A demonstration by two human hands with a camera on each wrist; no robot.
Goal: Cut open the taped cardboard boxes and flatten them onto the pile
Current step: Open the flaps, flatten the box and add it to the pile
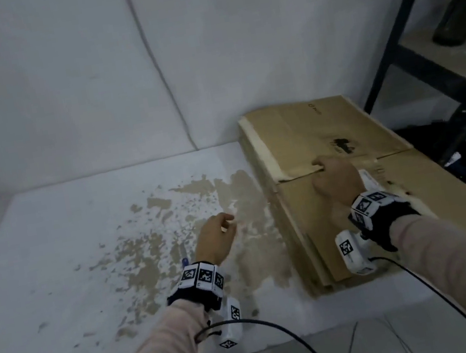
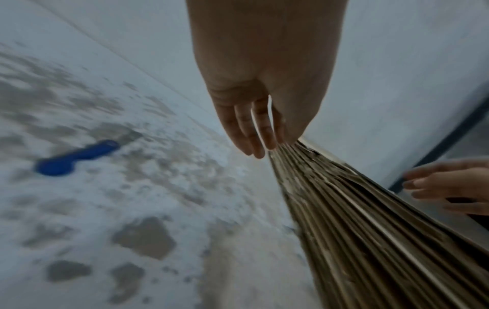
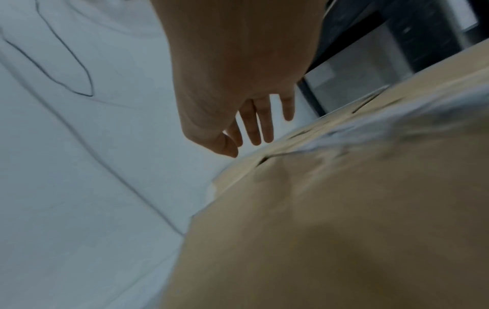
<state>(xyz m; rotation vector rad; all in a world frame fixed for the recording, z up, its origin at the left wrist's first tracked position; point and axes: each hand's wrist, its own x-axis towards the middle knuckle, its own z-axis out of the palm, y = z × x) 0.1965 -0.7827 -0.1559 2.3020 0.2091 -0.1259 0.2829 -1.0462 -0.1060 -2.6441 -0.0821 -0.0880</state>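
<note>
Beside a stained white floor (image 1: 82,249), flattened cardboard (image 1: 336,189) is pressed onto the pile (image 2: 357,219) by the loose-fingered right hand (image 1: 336,179), the left hand (image 1: 214,238) empty and relaxed; the blue cutter (image 2: 76,157) must be fetched next.

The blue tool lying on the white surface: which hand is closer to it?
Left. The left hand hovers just right of the blue tool, holding nothing. The right hand is farther away, over the cardboard pile.

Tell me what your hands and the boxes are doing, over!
Left hand open, holding nothing. Right hand open over the flattened cardboard pile. Blue cutter lying loose on the table. Nothing blocking.
</note>
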